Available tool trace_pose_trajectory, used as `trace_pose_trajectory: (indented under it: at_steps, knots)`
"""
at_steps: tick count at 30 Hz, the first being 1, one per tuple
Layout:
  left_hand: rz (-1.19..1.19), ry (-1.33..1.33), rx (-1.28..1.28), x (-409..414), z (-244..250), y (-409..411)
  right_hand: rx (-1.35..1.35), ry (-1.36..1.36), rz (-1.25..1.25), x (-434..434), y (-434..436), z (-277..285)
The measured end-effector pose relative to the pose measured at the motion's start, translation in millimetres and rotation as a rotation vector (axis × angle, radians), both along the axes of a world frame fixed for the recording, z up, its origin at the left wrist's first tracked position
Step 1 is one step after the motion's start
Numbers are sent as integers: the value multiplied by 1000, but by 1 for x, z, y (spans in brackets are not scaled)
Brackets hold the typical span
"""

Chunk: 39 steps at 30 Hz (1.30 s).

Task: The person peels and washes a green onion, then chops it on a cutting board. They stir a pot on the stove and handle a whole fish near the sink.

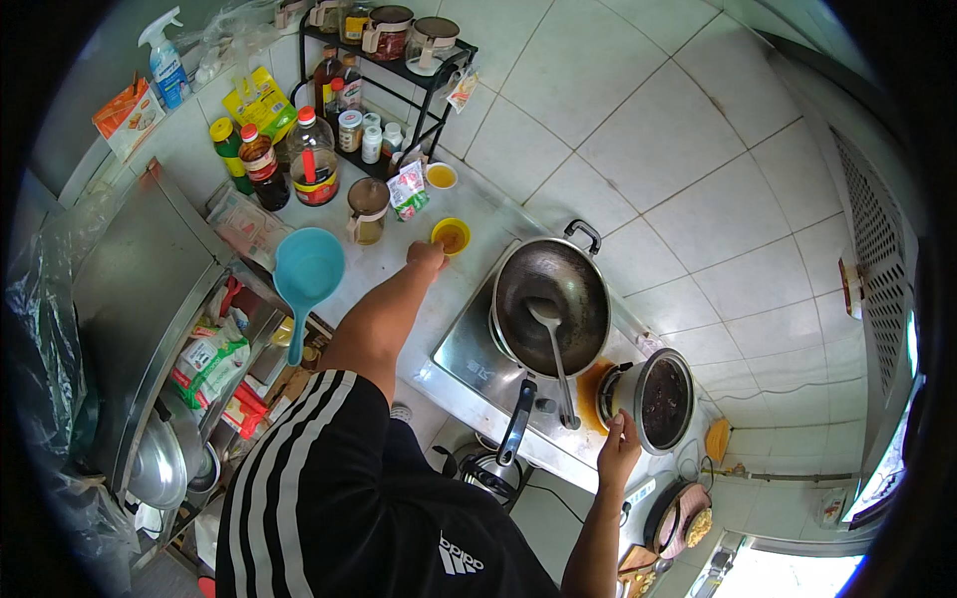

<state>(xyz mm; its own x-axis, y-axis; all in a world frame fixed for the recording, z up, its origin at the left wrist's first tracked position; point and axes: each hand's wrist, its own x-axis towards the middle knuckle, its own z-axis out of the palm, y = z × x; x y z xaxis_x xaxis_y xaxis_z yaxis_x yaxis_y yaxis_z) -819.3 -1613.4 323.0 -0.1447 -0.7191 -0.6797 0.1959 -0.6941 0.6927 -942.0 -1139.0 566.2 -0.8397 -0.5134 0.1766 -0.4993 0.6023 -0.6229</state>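
My left hand (427,256) reaches across the counter, its fingers at the near edge of a small yellow cup (463,244) that has some orange-brown contents. My right hand (619,448) is beside a metal pot (626,400) of dark contents, fingertips close together near its wall; whether they grip anything is hidden. Between my hands, a dark wok (516,291) sits on the steel gas stove (467,340), its long handle pointing toward me. A metal spatula (555,336) rests inside the wok, its handle over the near rim.
A turquoise ladle (309,265) overhangs the counter's left edge. Behind are a glass jar (368,209), sauce bottles (262,168), a seasoning packet (408,191), another small cup (441,176) and a black spice rack (430,112). Brown liquid (593,392) stains the stove near the pot.
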Motion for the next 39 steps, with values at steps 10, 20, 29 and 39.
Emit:
trace_pose_trajectory:
  at_steps: [10, 20, 29, 39]
  knots:
    - [-20, -125, -146, 10, -22, -17, -17, -48, 27, -2, -9, -7]
    - [67, 24, 6, -7, 8, -45, 16, -84, 1, -4, -9, -10]
    - [95, 17, 36, -21, -5, -74, -4, -34, 6, -4, -7, -5]
    - [134, -168, -165, -6, -42, -90, 8, -31, 50, -4, -17, -11]
